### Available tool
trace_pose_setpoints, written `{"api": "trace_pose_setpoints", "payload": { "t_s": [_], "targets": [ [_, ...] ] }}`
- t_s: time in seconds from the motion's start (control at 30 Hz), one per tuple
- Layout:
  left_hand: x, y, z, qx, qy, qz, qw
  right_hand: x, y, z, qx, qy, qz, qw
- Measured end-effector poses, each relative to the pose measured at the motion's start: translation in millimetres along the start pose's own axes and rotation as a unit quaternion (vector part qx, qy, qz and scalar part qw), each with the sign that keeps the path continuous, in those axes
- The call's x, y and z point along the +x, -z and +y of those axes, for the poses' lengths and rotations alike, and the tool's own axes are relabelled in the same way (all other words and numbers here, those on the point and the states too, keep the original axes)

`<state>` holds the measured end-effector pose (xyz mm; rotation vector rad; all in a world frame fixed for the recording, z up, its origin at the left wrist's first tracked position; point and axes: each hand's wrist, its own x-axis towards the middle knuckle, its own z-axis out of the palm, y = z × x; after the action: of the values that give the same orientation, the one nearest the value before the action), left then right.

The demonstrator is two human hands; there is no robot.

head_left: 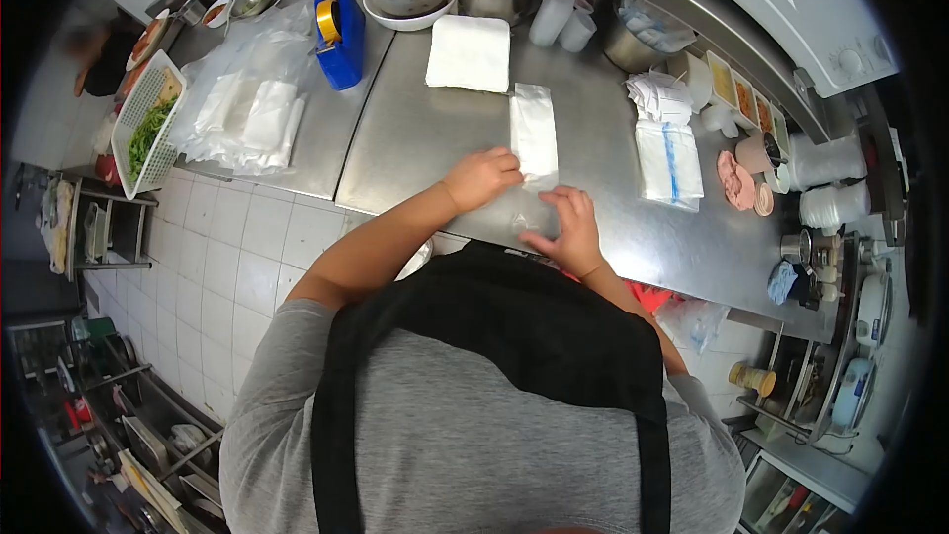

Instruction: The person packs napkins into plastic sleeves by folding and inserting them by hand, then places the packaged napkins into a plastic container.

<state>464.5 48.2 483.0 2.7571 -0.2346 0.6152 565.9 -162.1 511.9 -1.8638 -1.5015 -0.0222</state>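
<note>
A long white folded packet [535, 131] lies on the steel worktop in front of me, with a see-through plastic end [526, 210] toward my body. My left hand [482, 179] is at the packet's lower left edge, its fingers curled and pressed together against it. Beside the plastic end is my right hand [570, 232], thumb and fingers spread apart around it. Whether the right fingertips touch the plastic is hard to tell. Just behind the packet sits a square white stack [469, 53], its sheets lying flat.
A white bundle with a blue stripe [671, 163] lies to the right, near a pink cloth [734, 181]. At left are clear plastic bags [247, 119], a blue holder [339, 40] with tape and scissors, and a white basket [148, 124] of greens. Pots and tubs line the back.
</note>
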Motion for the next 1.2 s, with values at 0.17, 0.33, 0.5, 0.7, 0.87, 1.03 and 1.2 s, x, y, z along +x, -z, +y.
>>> {"api": "trace_pose_setpoints", "payload": {
  "t_s": [0.17,0.33,0.5,0.7,0.87,1.03,1.2],
  "targets": [
    [-9,7,8,-0.107,0.003,0.077,0.991,-26,-18,18,0.030,-0.077,0.044,0.996],
    [-14,19,37,-0.100,-0.002,0.017,0.995,-18,-17,14,0.240,-0.302,0.093,0.918],
    [-6,3,13,-0.079,0.074,0.005,0.994,-25,-19,4,0.057,-0.098,0.114,0.987],
    [33,10,-22,0.049,-0.017,-0.072,0.996,-19,-26,-3,-0.114,0.015,0.084,0.990],
    [29,-6,-37,0.038,0.015,-0.141,0.989,-4,-29,-10,-0.141,0.076,0.080,0.984],
    [27,-5,-37,0.032,0.025,-0.110,0.993,-25,-14,-19,-0.061,0.111,0.035,0.991],
    [8,3,-24,0.009,-0.004,-0.022,1.000,-24,7,4,-0.024,-0.021,0.047,0.998]
  ]
}}
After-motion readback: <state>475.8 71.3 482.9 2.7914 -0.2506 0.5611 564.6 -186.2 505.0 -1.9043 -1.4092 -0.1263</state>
